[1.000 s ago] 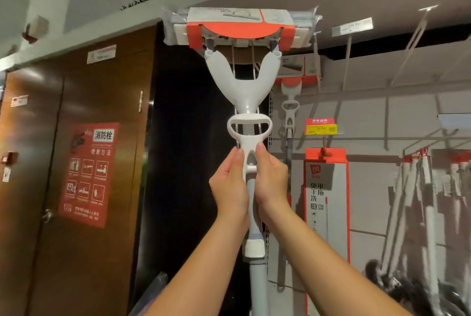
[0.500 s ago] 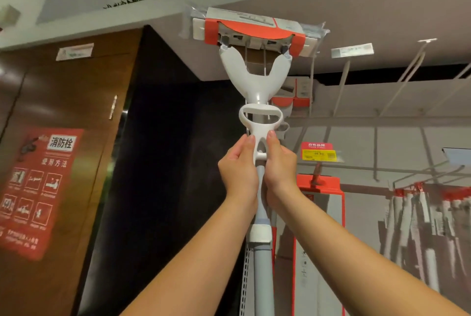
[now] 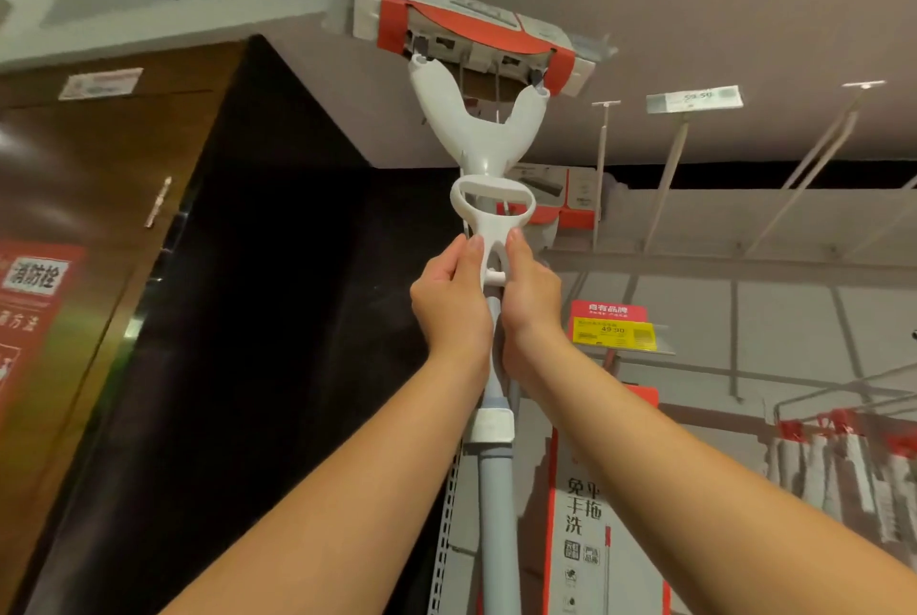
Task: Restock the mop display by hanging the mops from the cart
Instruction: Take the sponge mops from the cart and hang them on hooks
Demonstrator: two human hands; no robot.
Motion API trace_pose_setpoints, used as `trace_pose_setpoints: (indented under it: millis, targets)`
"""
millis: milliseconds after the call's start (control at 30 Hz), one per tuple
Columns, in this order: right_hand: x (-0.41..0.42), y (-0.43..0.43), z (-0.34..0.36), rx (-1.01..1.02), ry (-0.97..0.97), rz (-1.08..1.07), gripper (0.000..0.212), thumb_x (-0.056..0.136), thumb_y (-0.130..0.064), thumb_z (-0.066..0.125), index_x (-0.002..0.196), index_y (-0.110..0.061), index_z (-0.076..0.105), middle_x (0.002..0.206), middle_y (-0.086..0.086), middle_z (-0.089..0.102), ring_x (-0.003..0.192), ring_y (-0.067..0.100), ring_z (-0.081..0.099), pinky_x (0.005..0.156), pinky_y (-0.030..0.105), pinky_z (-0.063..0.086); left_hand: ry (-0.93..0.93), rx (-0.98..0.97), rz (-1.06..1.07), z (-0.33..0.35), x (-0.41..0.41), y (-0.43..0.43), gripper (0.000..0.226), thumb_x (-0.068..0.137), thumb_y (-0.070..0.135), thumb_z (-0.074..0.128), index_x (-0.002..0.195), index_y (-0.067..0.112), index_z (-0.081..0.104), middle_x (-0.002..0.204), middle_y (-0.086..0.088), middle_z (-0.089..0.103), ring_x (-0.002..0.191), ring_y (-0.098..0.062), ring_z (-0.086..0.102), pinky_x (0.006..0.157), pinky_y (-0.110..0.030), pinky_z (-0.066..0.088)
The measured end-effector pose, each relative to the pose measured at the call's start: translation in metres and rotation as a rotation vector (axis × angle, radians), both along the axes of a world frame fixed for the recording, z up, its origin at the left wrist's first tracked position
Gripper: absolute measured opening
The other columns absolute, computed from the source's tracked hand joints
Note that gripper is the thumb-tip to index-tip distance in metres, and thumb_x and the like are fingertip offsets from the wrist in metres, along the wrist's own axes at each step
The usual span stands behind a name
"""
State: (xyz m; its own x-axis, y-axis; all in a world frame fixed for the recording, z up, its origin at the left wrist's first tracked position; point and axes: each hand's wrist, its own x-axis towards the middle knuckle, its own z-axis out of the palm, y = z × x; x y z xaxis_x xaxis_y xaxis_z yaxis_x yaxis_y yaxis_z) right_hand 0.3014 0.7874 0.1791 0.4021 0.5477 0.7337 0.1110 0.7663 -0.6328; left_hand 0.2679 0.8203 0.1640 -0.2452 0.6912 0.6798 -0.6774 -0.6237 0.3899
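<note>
Both grips are clamping a flat mop [image 3: 479, 138] and holding it high in front of the metal display rails [image 3: 671, 173].
The mop is standing nearly upright, its long grey tubular pole [image 3: 493, 515] running down between the forearms. Its flat rectangular head [image 3: 471, 41], wrapped in clear film with an orange card band, is tilting overhead, well above both grips. A smooth white Y-shaped plastic yoke is joining head to pole, with an oval white loop [image 3: 489, 228] just under it. The left grip [image 3: 449, 302] and right grip [image 3: 528, 297] are curling round the neck directly below that loop, one on each side, thumbs pointing up.
</note>
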Motion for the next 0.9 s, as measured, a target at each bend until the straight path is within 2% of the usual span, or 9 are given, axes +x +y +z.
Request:
trace_pose_setpoints:
  millis: [267,367,433,500,567,633,733,833,900]
  targets:
    - [0.019,0.039,0.025,0.026,0.087,-0.037,0.031,0.098,-0.040,0.048,0.090,-0.018,0.068,0.080,0.002,0.070,0.075,0.015,0.066,0.066,0.029,0.052,0.089,0.075,0.017,0.030,0.021,0.042,0.029,0.093,0.028,0.061,0.117,0.015,0.068,0.105,-0.001,0.072,0.097,-0.016,0.069,0.088,-0.040,0.057]
    - [0.024,0.055,0.032,0.041,0.127,-0.060,0.030,0.097,-0.039,0.049,0.083,-0.018,0.066,0.080,0.003,0.069,0.073,0.016,0.066,0.065,0.029,0.052,0.131,0.088,-0.008,0.038,0.025,0.056,0.029,0.093,0.029,0.060,0.116,0.014,0.069,0.106,-0.002,0.072,0.098,-0.017,0.069,0.089,-0.041,0.056]
    - [0.027,0.067,0.036,0.055,0.150,-0.058,0.031,0.098,-0.039,0.049,0.083,-0.017,0.065,0.080,0.004,0.069,0.072,0.016,0.065,0.063,0.028,0.051,0.148,0.100,-0.019,0.042,0.028,0.067,0.025,0.093,0.028,0.060,0.111,0.016,0.072,0.102,-0.002,0.073,0.094,-0.018,0.070,0.087,-0.043,0.057]
    - [0.031,0.078,0.039,0.061,0.165,-0.059,0.032,0.098,-0.040,0.047,0.085,-0.017,0.065,0.079,0.004,0.069,0.070,0.016,0.065,0.060,0.027,0.050,0.144,0.130,-0.013,0.045,0.030,0.075,0.015,0.094,0.024,0.059,0.095,0.024,0.075,0.092,0.002,0.073,0.088,-0.016,0.071,0.084,-0.042,0.058]
    - [0.035,0.087,0.043,0.070,0.170,-0.075,0.032,0.098,-0.042,0.046,0.086,-0.018,0.064,0.079,0.003,0.069,0.070,0.015,0.065,0.059,0.027,0.050,0.150,0.162,0.002,0.050,0.033,0.083,0.019,0.095,0.021,0.059,0.085,0.029,0.073,0.085,0.004,0.073,0.084,-0.013,0.071,0.082,-0.041,0.059]
    - [0.039,0.095,0.047,0.093,0.165,-0.110,0.031,0.098,-0.042,0.046,0.085,-0.020,0.064,0.079,0.002,0.069,0.071,0.015,0.065,0.062,0.028,0.051,0.151,0.183,-0.035,0.053,0.034,0.089,0.016,0.095,0.021,0.058,0.093,0.023,0.073,0.088,0.003,0.073,0.085,-0.013,0.071,0.082,-0.040,0.059]
    - [0.044,0.104,0.053,0.116,0.157,-0.150,0.030,0.097,-0.044,0.047,0.088,-0.022,0.064,0.083,0.003,0.070,0.076,0.017,0.066,0.068,0.031,0.053,0.142,0.202,-0.063,0.059,0.040,0.098,0.015,0.096,0.020,0.057,0.093,0.025,0.071,0.086,0.007,0.071,0.086,-0.011,0.069,0.083,-0.035,0.058]
    - [0.051,0.114,0.054,0.127,0.151,-0.205,0.030,0.097,-0.044,0.047,0.085,-0.023,0.064,0.084,0.003,0.070,0.082,0.020,0.067,0.079,0.037,0.054,0.126,0.205,-0.097,0.060,0.051,0.108,0.022,0.096,0.020,0.057,0.112,0.013,0.070,0.100,0.001,0.072,0.095,-0.014,0.068,0.086,-0.034,0.057]
    - [0.057,0.118,0.054,0.136,0.153,-0.230,0.031,0.097,-0.044,0.048,0.083,-0.022,0.065,0.084,0.004,0.070,0.082,0.021,0.066,0.079,0.037,0.053,0.116,0.188,-0.131,0.061,0.058,0.113,0.026,0.096,0.020,0.057,0.117,0.011,0.069,0.108,-0.003,0.072,0.100,-0.015,0.068,0.090,-0.035,0.056]
